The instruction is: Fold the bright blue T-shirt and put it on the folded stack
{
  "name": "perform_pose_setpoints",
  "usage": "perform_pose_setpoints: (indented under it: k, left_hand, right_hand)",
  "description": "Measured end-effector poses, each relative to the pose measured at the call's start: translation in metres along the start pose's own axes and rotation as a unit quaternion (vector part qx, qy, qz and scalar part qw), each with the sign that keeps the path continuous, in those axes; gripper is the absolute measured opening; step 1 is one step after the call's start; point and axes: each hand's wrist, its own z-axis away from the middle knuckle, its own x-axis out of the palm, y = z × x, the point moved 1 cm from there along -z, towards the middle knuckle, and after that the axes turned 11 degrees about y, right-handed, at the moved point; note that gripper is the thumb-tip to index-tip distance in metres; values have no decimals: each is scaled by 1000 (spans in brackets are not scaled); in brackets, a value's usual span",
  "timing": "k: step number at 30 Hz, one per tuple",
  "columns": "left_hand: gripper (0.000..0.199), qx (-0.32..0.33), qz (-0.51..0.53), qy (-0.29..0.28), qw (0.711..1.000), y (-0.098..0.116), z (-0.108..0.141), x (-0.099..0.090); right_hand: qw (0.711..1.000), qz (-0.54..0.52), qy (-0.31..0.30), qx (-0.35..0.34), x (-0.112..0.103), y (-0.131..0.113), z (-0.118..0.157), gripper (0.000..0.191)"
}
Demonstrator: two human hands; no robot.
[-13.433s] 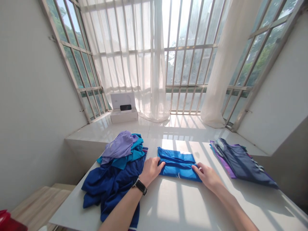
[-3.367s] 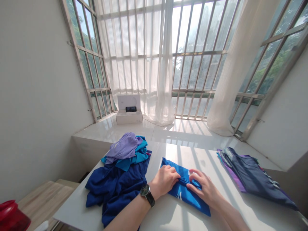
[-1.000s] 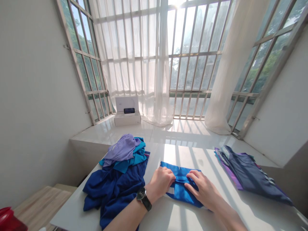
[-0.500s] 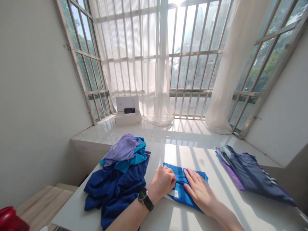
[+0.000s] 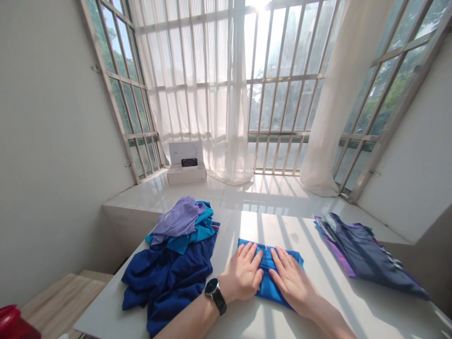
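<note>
A bright blue garment (image 5: 267, 268), folded into a flat bundle, lies on the white table (image 5: 231, 226) in front of me. My left hand (image 5: 244, 271) rests flat on its left part, fingers spread, a dark watch (image 5: 215, 295) on the wrist. On the right part lies my right hand (image 5: 291, 278), palm down with fingers stretched out. Neither hand grips the cloth. Both hands cover much of the bundle, so its exact kind is hidden.
Left of my hands is a heap of loose clothes, with navy cloth (image 5: 173, 268) below lilac cloth (image 5: 181, 219). A stack of folded clothes (image 5: 367, 254) lies at the right. A white box (image 5: 186, 175) with a phone (image 5: 189, 162) stands on the windowsill. Something red (image 5: 16, 322) shows lower left.
My left hand has gone from curled fingers at the garment's left side to lying flat and spread on top of it. My right hand stays flat in nearly the same place.
</note>
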Motion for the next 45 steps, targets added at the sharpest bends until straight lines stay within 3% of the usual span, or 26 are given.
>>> perform_pose_setpoints:
  k: [4, 9, 12, 17, 24, 28, 36, 40, 45]
  left_hand:
    - [59, -6, 7, -1, 1000, -1, 0, 3]
    - [61, -8, 21, 0, 1000, -1, -1, 9]
    - [62, -5, 25, -1, 1000, -2, -1, 10]
    - [62, -13, 18, 0, 1000, -4, 0, 9]
    - [65, -86, 13, -16, 996, -6, 4, 1]
    - [63, -97, 18, -28, 995, -5, 6, 0]
    - [61, -68, -16, 23, 997, -13, 11, 23]
    - [61, -49, -27, 12, 998, -2, 22, 13]
    - [60, -62, -32, 5, 998, 21, 33, -3]
  right_hand:
    - [1000, -19, -1, 10, -14, -2, -8, 60]
    - [997, -72, 34, -13, -28, -26, -31, 49]
    - [998, -61, -14, 9, -22, -34, -36, 52]
    - [994, -25, -70, 79, -11, -19, -24, 59]
    - [994, -1, -6, 109, 2, 1, -2, 58]
    - [993, -10, 50, 103, 11, 6, 4, 55]
    - [992, -19, 25, 125, 7, 3, 3, 59]
    - [998, -29, 7, 64, -8, -2, 17, 54]
    - [999, 31, -2, -30, -44, -18, 40, 43]
